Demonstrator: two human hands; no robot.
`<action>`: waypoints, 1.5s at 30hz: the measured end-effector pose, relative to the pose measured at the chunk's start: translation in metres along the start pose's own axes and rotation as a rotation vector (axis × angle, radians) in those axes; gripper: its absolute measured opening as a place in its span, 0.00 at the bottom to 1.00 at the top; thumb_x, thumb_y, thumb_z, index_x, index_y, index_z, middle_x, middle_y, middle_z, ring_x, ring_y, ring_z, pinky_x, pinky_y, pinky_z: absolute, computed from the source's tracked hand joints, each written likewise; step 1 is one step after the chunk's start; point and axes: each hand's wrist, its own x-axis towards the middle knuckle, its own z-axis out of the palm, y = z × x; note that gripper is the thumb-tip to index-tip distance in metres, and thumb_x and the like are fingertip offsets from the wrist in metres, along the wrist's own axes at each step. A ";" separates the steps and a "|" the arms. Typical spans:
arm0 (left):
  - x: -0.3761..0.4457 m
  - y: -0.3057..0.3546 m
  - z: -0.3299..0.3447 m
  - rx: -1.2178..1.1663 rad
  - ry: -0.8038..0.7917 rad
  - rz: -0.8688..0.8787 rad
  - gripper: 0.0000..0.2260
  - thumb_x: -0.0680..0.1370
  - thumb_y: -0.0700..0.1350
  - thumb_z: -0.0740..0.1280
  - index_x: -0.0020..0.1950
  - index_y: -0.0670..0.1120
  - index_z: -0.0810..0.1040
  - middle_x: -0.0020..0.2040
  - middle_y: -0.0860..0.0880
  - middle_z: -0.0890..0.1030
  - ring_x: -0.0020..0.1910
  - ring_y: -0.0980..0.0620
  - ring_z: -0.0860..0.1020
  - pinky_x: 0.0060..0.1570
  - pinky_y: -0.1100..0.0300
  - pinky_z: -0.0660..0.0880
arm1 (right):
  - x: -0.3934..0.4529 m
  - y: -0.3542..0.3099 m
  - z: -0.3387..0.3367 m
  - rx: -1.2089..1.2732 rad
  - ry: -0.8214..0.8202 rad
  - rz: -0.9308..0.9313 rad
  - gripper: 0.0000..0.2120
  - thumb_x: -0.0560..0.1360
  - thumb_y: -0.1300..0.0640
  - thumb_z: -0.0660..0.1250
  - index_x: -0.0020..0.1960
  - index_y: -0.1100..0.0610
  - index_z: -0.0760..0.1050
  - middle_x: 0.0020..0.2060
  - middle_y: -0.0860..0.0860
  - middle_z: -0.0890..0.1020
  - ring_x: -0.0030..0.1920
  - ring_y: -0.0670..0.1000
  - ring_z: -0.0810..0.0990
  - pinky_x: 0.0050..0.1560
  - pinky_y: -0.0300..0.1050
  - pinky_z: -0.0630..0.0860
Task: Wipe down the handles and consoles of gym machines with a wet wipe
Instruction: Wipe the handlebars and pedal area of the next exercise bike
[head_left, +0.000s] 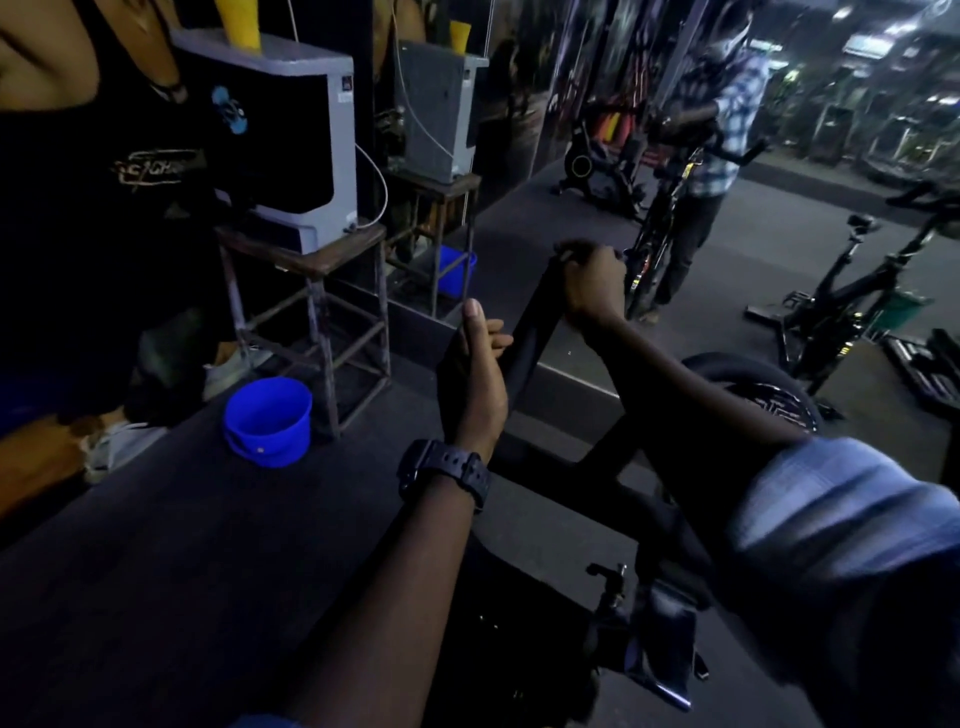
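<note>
Just the one view here, a wide-angle cam worn on the person's head, tilted forward and down over both arms. It sits close: the left hand (480, 364) and right hand (592, 283) land mid-frame on the exercise bike's handlebar (535, 322), with forearms running in from the bottom edge. It faces a mirror wall (597, 104), where a reflected person stands at a bike. The lens bends the edges, so the blue bucket (267, 421) on the floor and the metal stand (311, 312) lean at the left side.
</note>
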 end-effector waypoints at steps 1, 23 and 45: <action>0.000 0.000 0.000 0.003 -0.001 0.007 0.36 0.69 0.79 0.47 0.49 0.54 0.81 0.46 0.52 0.85 0.52 0.53 0.82 0.61 0.49 0.75 | -0.007 0.000 -0.005 -0.137 -0.010 -0.130 0.16 0.73 0.61 0.60 0.55 0.60 0.82 0.51 0.60 0.84 0.53 0.61 0.82 0.52 0.52 0.79; -0.001 0.016 -0.042 -0.033 0.116 -0.178 0.35 0.80 0.70 0.47 0.65 0.44 0.77 0.61 0.45 0.78 0.61 0.45 0.77 0.61 0.51 0.73 | -0.077 -0.032 0.009 -0.877 -0.642 -0.838 0.15 0.82 0.53 0.57 0.66 0.56 0.74 0.62 0.58 0.78 0.59 0.58 0.80 0.61 0.57 0.73; -0.046 -0.003 -0.064 0.139 0.120 -0.117 0.38 0.69 0.80 0.48 0.43 0.51 0.82 0.38 0.52 0.84 0.43 0.51 0.82 0.54 0.48 0.77 | -0.147 0.015 -0.025 -0.273 -0.558 -0.776 0.17 0.75 0.50 0.64 0.54 0.62 0.81 0.50 0.60 0.84 0.48 0.54 0.83 0.50 0.45 0.77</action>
